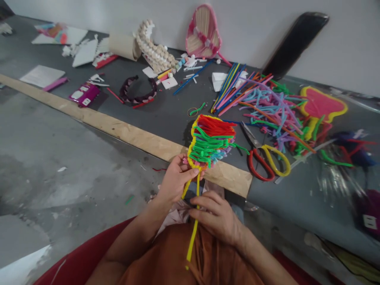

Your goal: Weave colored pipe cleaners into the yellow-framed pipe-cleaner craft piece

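Observation:
My left hand (176, 178) pinches the lower end of a fan-shaped pipe-cleaner piece (209, 148), with its thumb on top. Rows of red, green, light blue and purple pipe cleaners fill the piece, and a fuzzy yellow edge runs down its left side. From its base a long yellow pipe cleaner (192, 241) hangs toward my lap. My right hand (216, 215) has its curled fingers at this yellow strand, partway down; the thumb is hidden. A shorter yellow end (186, 190) hangs beside my left thumb.
Scissors (261, 158) with red and yellow handles lie right of the piece. Behind them spreads a heap of pipe cleaners (267, 103). Farther right is a pink shape with yellow edging (322, 105). A dark headband (138, 93) and purple packet (84, 94) lie left. A wooden strip (118, 128) edges the table.

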`<state>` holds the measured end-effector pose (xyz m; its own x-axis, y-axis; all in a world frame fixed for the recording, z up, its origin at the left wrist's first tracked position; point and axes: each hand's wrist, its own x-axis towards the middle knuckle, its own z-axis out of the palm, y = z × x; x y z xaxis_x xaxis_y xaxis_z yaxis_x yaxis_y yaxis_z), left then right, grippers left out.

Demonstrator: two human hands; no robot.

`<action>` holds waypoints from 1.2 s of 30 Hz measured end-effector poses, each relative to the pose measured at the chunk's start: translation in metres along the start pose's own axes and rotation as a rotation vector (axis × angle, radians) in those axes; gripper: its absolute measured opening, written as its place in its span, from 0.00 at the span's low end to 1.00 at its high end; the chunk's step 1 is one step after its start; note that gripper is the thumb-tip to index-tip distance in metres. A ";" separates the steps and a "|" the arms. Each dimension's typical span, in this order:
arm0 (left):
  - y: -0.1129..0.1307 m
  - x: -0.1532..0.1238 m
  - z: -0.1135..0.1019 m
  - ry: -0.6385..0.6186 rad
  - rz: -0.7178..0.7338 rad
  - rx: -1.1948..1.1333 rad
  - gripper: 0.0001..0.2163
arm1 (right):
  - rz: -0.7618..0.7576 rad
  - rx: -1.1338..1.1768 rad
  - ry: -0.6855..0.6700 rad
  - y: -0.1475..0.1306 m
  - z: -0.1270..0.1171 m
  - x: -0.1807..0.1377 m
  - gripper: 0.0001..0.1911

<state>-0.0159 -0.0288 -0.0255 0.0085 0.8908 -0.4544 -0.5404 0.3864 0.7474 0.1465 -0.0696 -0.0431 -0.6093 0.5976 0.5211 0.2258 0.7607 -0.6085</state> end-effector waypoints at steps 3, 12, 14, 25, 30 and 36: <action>-0.003 -0.001 0.001 0.055 0.032 0.006 0.25 | 0.086 0.209 0.102 -0.007 -0.013 0.001 0.11; -0.006 -0.001 -0.002 0.030 0.011 -0.031 0.25 | 0.312 0.211 0.433 -0.007 -0.044 -0.007 0.17; -0.004 -0.002 -0.001 0.018 -0.023 -0.066 0.23 | 0.333 0.191 0.380 -0.003 -0.043 -0.006 0.18; 0.000 0.000 0.004 0.029 0.003 0.048 0.30 | 0.588 0.292 0.337 -0.014 -0.040 -0.015 0.08; -0.002 -0.002 0.004 0.042 0.050 0.104 0.28 | 0.672 0.411 0.431 -0.014 -0.033 -0.023 0.06; -0.003 -0.003 0.008 0.096 0.058 0.130 0.24 | 0.723 0.464 0.374 -0.019 -0.027 -0.025 0.08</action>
<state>-0.0079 -0.0304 -0.0227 -0.1033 0.8880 -0.4482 -0.4244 0.3682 0.8272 0.1784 -0.0922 -0.0283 -0.1377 0.9899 0.0326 0.0793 0.0438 -0.9959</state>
